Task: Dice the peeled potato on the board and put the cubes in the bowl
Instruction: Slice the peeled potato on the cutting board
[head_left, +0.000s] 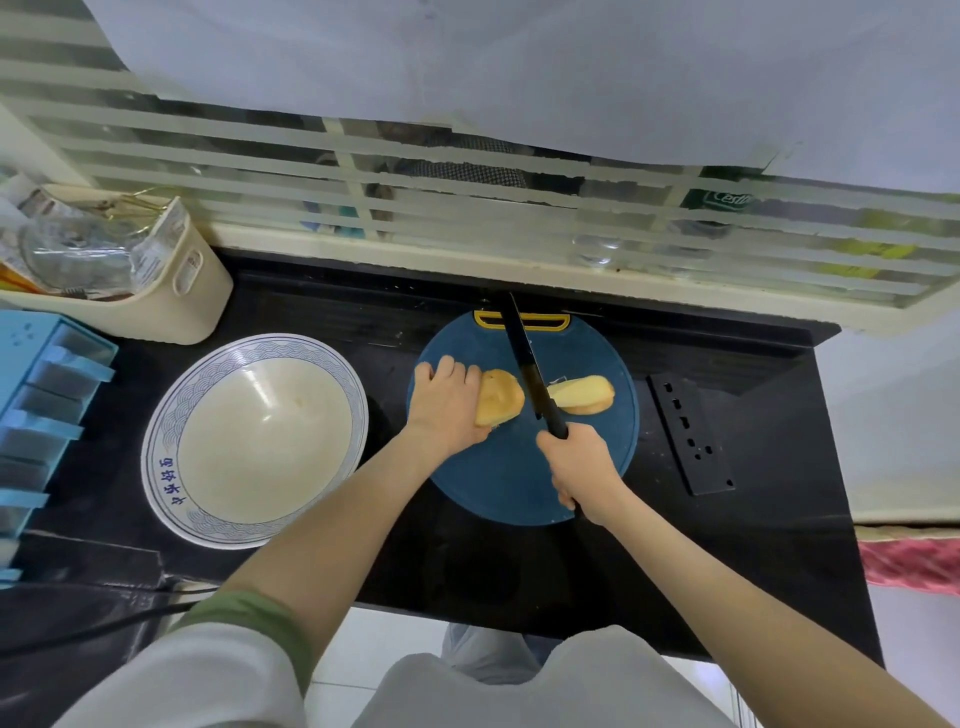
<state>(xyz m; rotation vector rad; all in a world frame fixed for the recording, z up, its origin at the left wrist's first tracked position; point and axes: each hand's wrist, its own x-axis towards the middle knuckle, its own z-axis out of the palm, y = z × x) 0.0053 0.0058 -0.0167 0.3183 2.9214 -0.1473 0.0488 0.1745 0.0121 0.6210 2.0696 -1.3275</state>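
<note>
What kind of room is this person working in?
Probably a home kitchen: a blue cutting board with potato pieces on a black counter, a patterned bowl beside it, a knife in the right hand.

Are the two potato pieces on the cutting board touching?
Apart. The head view shows the knife blade and bare cutting board between the left potato piece and the right potato piece.

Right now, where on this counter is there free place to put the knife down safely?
Free: the counter strip between the cutting board and the black perforated plate; the board's near part; the counter between board and near edge. Crowded: the left end, with bowl, basket and blue rack, and mid-board, with both potato halves.
</note>
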